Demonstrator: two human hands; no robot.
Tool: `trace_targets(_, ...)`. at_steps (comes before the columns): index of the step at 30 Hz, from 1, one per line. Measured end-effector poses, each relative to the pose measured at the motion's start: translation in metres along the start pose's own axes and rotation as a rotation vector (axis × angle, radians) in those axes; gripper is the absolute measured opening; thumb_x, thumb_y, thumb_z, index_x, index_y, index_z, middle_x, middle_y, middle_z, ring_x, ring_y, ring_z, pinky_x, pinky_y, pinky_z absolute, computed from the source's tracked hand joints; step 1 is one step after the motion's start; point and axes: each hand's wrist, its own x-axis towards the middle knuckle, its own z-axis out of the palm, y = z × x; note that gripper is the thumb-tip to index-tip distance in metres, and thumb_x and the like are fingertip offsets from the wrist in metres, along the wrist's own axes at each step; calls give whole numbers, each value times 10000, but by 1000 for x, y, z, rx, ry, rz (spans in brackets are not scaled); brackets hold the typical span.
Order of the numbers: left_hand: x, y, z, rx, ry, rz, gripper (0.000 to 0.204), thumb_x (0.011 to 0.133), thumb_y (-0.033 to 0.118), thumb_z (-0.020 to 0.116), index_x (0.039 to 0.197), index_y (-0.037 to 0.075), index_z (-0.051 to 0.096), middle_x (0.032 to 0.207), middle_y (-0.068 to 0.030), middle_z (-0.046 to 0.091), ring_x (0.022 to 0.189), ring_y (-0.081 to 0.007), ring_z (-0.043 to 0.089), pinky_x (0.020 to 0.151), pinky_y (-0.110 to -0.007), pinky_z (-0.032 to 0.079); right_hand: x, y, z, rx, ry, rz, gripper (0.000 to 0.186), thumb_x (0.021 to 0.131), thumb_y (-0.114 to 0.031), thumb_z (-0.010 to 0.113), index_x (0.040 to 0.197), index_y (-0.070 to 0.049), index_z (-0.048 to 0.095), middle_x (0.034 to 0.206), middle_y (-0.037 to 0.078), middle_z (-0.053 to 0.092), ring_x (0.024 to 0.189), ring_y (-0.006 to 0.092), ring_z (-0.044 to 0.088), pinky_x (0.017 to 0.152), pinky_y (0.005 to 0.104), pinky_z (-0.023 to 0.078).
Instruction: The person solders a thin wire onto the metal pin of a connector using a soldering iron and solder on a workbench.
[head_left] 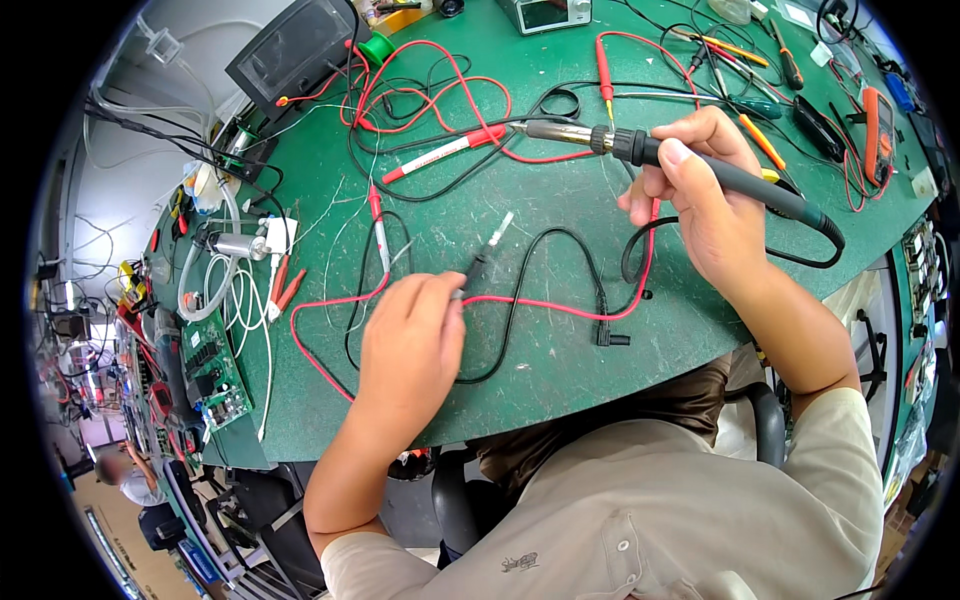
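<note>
My left hand is closed around a black test probe with a clear tip cover, held low over the green tabletop. In my right hand is a soldering iron with a dark handle and metal barrel. The iron lies nearly level, pointing left, its tip near a red-and-white marker. Red and black test leads loop around both hands. A black elbow plug ends one black lead right of the left hand. Beyond the left hand lies a red-and-white probe.
A black box and a small grey instrument stand at the back. Pliers, screwdrivers and an orange multimeter crowd the far right. A green circuit board and white cables are at left. Another person is in the far-left background.
</note>
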Motion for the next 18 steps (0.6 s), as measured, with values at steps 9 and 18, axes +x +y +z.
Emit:
trace_targets(9, 2, -14, -6, -18, -34, -59, 154, 865, -35, 651, 1018, -27, 659, 971, -158, 646, 894, -342, 637, 790, -405, 511, -3, 0, 4, -23, -22, 11, 157, 972, -141, 613, 1007, -7, 539, 766, 81, 628, 626, 167, 656, 659, 322, 560)
trace_targets(18, 2, -12, -1, 96, -13, 9, 266, 875, -53, 630, 1140, -24, 624, 1030, -174, 611, 869, -340, 628, 767, -391, 504, -3, -1, 4, -7, -40, -17, 147, 967, -124, 619, 1006, 0, 548, 770, 84, 631, 620, 162, 649, 647, 316, 548)
